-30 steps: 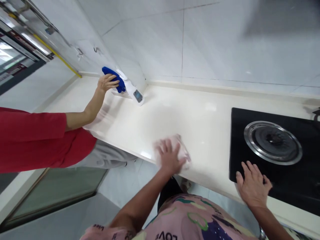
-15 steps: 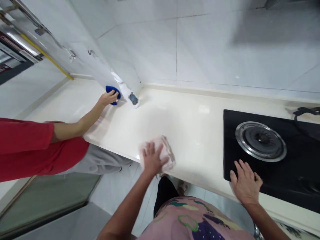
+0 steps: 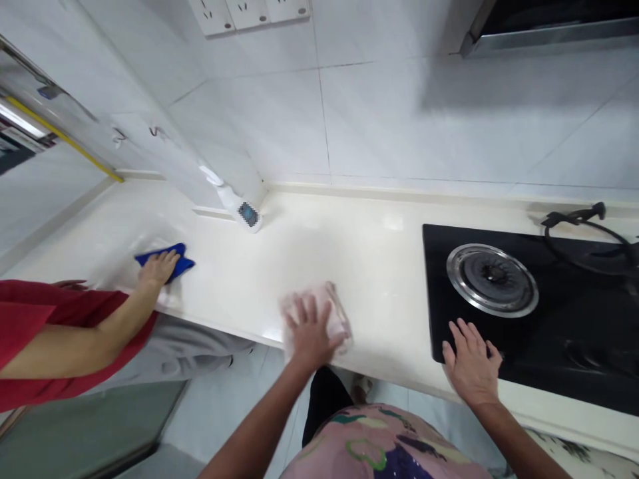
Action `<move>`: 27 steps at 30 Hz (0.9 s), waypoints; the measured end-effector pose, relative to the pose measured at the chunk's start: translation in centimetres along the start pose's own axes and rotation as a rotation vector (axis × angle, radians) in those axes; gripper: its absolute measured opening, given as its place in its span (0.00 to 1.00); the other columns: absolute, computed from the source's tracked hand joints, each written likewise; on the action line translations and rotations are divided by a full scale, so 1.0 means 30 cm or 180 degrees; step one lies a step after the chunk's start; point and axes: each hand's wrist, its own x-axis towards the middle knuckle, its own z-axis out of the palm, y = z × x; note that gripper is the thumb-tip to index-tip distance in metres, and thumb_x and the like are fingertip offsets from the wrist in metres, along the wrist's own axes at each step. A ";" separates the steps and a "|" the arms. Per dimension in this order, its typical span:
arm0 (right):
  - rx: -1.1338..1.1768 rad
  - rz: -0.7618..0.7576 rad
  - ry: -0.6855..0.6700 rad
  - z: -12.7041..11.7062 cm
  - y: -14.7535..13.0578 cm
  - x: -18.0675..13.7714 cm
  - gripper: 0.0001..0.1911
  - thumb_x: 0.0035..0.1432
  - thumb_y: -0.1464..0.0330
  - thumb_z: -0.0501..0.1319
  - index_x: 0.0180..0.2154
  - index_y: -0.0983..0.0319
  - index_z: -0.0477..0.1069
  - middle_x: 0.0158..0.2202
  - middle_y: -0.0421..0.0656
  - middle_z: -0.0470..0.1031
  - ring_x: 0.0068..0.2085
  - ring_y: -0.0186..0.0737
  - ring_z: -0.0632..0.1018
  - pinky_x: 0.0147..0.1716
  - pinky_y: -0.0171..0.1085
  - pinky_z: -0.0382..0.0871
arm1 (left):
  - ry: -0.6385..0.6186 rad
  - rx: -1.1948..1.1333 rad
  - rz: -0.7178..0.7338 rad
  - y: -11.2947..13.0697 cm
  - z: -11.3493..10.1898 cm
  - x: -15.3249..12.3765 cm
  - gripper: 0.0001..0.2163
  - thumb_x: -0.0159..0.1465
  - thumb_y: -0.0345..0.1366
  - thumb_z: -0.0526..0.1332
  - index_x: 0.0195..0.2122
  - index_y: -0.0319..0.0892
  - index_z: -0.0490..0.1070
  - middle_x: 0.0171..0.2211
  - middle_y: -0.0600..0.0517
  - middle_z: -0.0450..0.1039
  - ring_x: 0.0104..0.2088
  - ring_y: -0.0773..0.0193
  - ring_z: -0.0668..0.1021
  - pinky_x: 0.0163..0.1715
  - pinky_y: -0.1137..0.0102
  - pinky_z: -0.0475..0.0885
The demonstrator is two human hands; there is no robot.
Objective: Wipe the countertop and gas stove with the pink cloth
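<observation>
My left hand (image 3: 310, 336) holds a pale pink cloth (image 3: 337, 313) down against the white countertop (image 3: 369, 279), fingers spread over it, near the front edge. The cloth is slightly blurred. Flat on the front left corner of the black gas stove (image 3: 539, 352) rests my right hand (image 3: 472, 362), its fingers stretched out and nothing in it. Behind that hand is a round burner with a steel ring (image 3: 492, 279).
To the left, a co-worker in a red shirt has a hand (image 3: 158, 267) on a blue cloth (image 3: 180, 263) on the counter. A white spray bottle (image 3: 229, 198) lies by the wall corner. A black cable (image 3: 574, 216) rests behind the stove. Sockets (image 3: 249, 13) are above.
The co-worker's hand and blue cloth have moved from beside the spray bottle towards the counter's front left. My left hand stays on the pink cloth, shifted slightly. The view has tilted up a little.
</observation>
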 end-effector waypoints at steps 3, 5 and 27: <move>0.0010 0.0017 -0.0009 0.002 0.000 0.000 0.28 0.72 0.62 0.49 0.69 0.62 0.64 0.69 0.55 0.68 0.69 0.57 0.67 0.66 0.62 0.53 | -0.0019 -0.0297 0.0973 0.217 0.044 -0.037 0.49 0.54 0.72 0.64 0.73 0.56 0.59 0.78 0.38 0.47 0.75 0.22 0.46 0.64 0.19 0.40; 0.0006 0.0016 -0.0009 0.004 -0.002 0.000 0.28 0.72 0.63 0.49 0.69 0.62 0.63 0.69 0.55 0.68 0.69 0.56 0.67 0.67 0.62 0.52 | -0.0146 -0.0449 0.1542 0.305 0.054 -0.050 0.54 0.51 0.75 0.64 0.74 0.55 0.57 0.78 0.36 0.46 0.75 0.20 0.47 0.63 0.18 0.43; -0.0114 0.0077 -0.0104 -0.003 -0.019 0.018 0.25 0.73 0.64 0.50 0.65 0.62 0.69 0.70 0.53 0.68 0.70 0.52 0.66 0.68 0.57 0.49 | -0.1051 -0.5508 -0.0366 0.417 -0.131 0.130 0.32 0.64 0.61 0.65 0.60 0.41 0.75 0.50 0.41 0.82 0.51 0.49 0.82 0.57 0.53 0.75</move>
